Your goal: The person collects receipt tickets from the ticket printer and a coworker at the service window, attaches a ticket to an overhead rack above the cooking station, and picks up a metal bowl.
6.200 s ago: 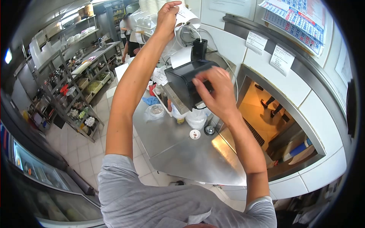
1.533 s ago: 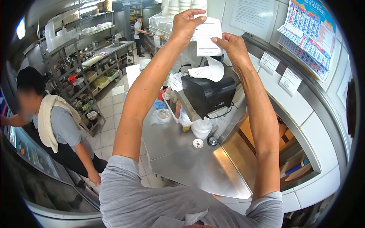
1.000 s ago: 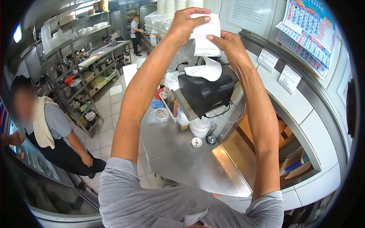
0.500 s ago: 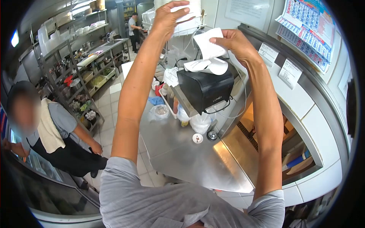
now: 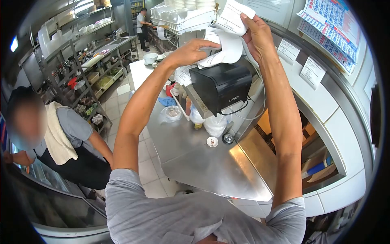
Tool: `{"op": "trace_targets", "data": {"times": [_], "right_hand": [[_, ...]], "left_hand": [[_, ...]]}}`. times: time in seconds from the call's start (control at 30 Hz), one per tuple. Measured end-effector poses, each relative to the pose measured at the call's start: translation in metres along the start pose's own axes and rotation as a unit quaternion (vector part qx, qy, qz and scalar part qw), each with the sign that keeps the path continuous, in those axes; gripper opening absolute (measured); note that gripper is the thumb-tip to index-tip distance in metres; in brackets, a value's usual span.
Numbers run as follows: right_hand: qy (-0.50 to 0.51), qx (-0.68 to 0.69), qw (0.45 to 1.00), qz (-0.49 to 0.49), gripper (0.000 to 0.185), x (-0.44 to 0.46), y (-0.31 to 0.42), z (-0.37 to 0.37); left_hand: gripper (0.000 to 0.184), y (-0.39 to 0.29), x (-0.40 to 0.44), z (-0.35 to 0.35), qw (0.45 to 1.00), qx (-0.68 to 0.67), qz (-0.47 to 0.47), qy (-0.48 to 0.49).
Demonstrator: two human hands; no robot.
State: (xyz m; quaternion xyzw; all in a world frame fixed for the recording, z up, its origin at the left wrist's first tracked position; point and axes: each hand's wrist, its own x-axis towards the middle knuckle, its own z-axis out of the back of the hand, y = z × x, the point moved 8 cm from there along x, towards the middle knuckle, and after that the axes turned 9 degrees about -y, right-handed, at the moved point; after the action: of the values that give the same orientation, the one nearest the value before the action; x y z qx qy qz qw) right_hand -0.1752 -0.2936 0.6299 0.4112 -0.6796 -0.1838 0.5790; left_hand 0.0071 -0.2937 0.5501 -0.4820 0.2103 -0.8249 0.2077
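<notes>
My right hand [image 5: 258, 37] pinches a printed paper receipt [image 5: 235, 18] between thumb and fingers, raised above a black receipt printer [image 5: 222, 83]. A curled strip of paper [image 5: 231, 51] hangs below it and rests over the printer's top; whether the two are one piece I cannot tell. My left hand [image 5: 194, 52] is at the strip's left side, index finger stretched toward the print. Its fingers are apart, and I cannot tell whether they touch the paper.
A steel counter [image 5: 195, 162] carries plastic bags [image 5: 215, 125], a small white dish [image 5: 212, 142] and a call bell [image 5: 228, 138]. A white rack [image 5: 183, 24] stands behind the printer. Slips [image 5: 313, 72] hang at right. A co-worker [image 5: 77, 138] stands at left, another [image 5: 142, 28] farther back.
My left hand has come down from the white rack to the paper strip. My right hand has lifted the receipt slightly, and more curled paper shows beneath it.
</notes>
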Motion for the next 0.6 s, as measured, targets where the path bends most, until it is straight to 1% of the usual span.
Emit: {"op": "trace_targets", "data": {"times": [0.03,0.07,0.1,0.13,0.2,0.23,0.27,0.3,0.33,0.37,0.4,0.47,0.5,0.6], "right_hand": [[-0.002,0.0,1.0,0.002,0.029,0.001,0.001,-0.003],[-0.007,0.027,1.0,0.006,0.034,0.002,0.001,-0.006],[-0.013,0.054,0.998,0.009,0.039,0.001,0.002,-0.012],[-0.015,0.054,0.998,0.012,0.039,-0.002,0.006,-0.02],[0.001,0.11,0.994,0.008,0.032,-0.008,0.015,-0.036],[-0.035,0.103,0.994,0.003,0.029,-0.011,0.016,-0.035],[-0.038,0.104,0.994,0.007,0.029,-0.01,0.017,-0.037],[-0.059,0.082,0.995,0.015,0.028,-0.009,0.018,-0.036],[-0.081,0.059,0.995,0.022,0.026,-0.009,0.018,-0.034],[-0.086,0.05,0.995,0.026,0.025,-0.008,0.018,-0.034],[-0.091,0.049,0.994,0.026,0.025,-0.008,0.018,-0.036],[-0.067,0.035,0.996,0.047,0.025,-0.008,0.021,-0.044],[-0.044,0.062,0.997,0.019,0.025,-0.011,0.019,-0.051],[-0.026,0.098,0.995,0.012,0.025,-0.02,0.024,-0.061]], "left_hand": [[0.058,-0.002,0.002,-0.006,1.0,-0.006,0.011,0.025],[0.057,-0.003,0.003,-0.012,0.998,-0.012,0.022,0.05],[0.052,-0.003,0.006,-0.015,0.998,-0.036,0.02,0.055],[0.052,-0.012,0.006,-0.018,0.997,-0.036,0.018,0.058],[0.058,-0.02,0.007,-0.019,0.994,-0.072,0.069,0.036],[0.069,-0.022,0.012,-0.014,0.999,-0.035,0.033,-0.012],[0.069,-0.025,0.014,-0.015,0.999,-0.034,0.03,-0.009],[0.075,-0.035,0.014,-0.012,0.997,0.071,0.001,-0.042],[0.082,-0.051,0.012,-0.01,0.982,0.174,-0.029,-0.074],[0.085,-0.062,0.011,-0.012,0.973,0.214,-0.024,-0.088],[0.085,-0.062,0.013,-0.015,0.974,0.211,-0.025,-0.084],[0.077,-0.052,0.016,-0.018,0.961,0.265,0.016,-0.074],[0.077,-0.053,0.014,-0.019,0.962,0.265,0.018,-0.072],[0.059,-0.068,0.007,-0.031,0.945,0.32,-0.061,-0.033]]}}
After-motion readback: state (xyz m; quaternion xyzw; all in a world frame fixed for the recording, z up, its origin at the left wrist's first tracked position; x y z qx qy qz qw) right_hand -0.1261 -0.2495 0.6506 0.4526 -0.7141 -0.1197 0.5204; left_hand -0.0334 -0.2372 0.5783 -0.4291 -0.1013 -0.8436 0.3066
